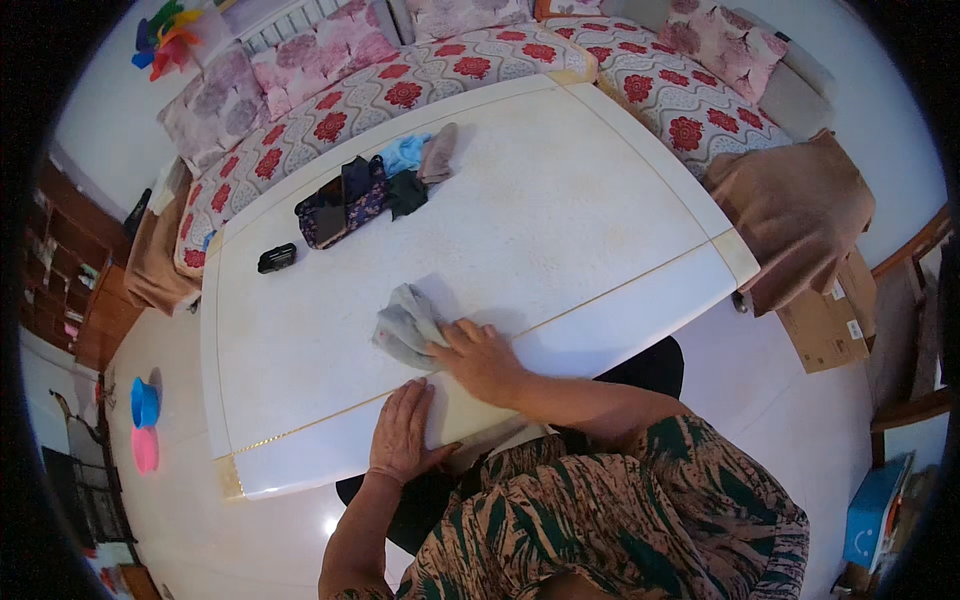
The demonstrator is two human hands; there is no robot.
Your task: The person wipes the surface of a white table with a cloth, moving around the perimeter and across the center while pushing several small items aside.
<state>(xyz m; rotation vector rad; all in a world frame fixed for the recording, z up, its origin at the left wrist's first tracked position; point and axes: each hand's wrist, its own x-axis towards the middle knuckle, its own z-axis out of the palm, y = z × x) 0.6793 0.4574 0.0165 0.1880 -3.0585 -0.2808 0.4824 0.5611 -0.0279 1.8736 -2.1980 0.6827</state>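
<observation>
Likely mid-wipe: crumpled pale-grey fabric cloth at right hand, on glossy white rectangular surface. Right grip clamped or just pressing: can't tell. Left hand flat, fingers unclenched. Next move needs even pressure.

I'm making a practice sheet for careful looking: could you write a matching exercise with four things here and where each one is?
Things
1. Right hand
2. Left hand
3. Small black object
4. Cardboard box

Places
A. Beside the hanging brown cloth, at the picture's right
B. At the near edge of the white table
C. Touching the grey cloth
D. On the tabletop, left of the dark patterned bundle

Pairs: 1-C, 2-B, 3-D, 4-A
</observation>
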